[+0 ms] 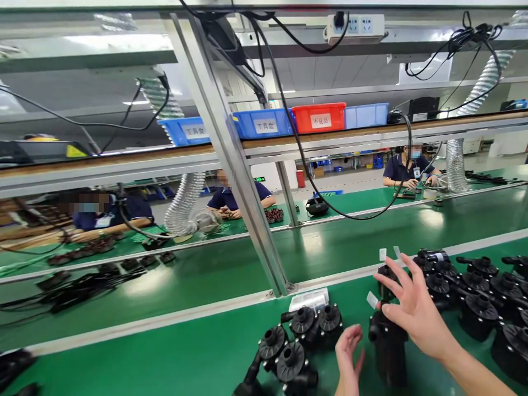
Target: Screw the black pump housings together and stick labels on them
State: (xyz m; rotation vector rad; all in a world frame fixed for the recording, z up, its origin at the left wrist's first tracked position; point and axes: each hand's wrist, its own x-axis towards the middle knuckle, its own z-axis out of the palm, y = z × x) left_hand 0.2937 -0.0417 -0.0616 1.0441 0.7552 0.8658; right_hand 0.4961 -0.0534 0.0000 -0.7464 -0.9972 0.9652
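My right hand (pixel 418 316) is over a black pump (pixel 388 349) standing upright on the green bench. Its thumb and a mostly hidden finger pinch a small white label (pixel 372 300), while the other fingers spread apart. Two more small white pieces, one upright label (pixel 383 254) and one tilted label (pixel 397 252), appear at its raised fingertips. Just left of that pump, my left hand (pixel 350 355) is open, fingers loosely curved, holding nothing. Several black pumps (pixel 291 360) stand left of it, beside a clear-and-white packet (pixel 309 300).
Many black pumps (pixel 478 311) crowd the bench on the right. A slanted metal post (pixel 231 159) rises ahead. Blue bins (pixel 264 124) and a red bin (pixel 319 117) sit on the shelf above a hanging black cable (pixel 301 159). Co-workers sit across the green line.
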